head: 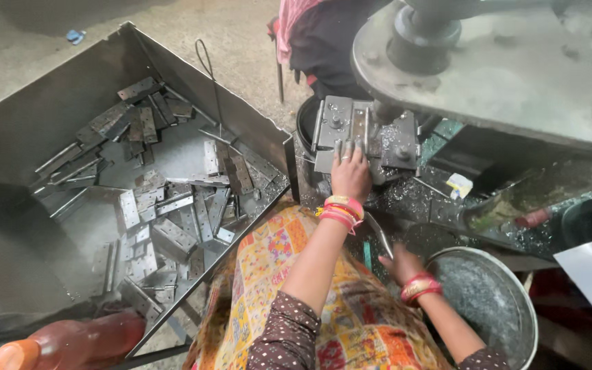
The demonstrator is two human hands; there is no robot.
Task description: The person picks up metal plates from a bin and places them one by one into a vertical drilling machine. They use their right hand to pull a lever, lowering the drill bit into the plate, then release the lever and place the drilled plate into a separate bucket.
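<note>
We press our left hand [349,173], fingers flat, on a hinge plate [359,130] lying long-axis away from us in the press [368,140]. Our right hand [400,264] is curled; grip unclear. A metal bin [56,103] holds loose hinges [173,205].

Bin [49,123] of hinge plates [166,205] left; press die [364,133] ahead; round pan [508,308] right; bottle [70,342] near-left.

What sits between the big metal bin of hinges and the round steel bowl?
The person's lap in patterned yellow cloth, with the left forearm stretched above it, in the head view.
</note>
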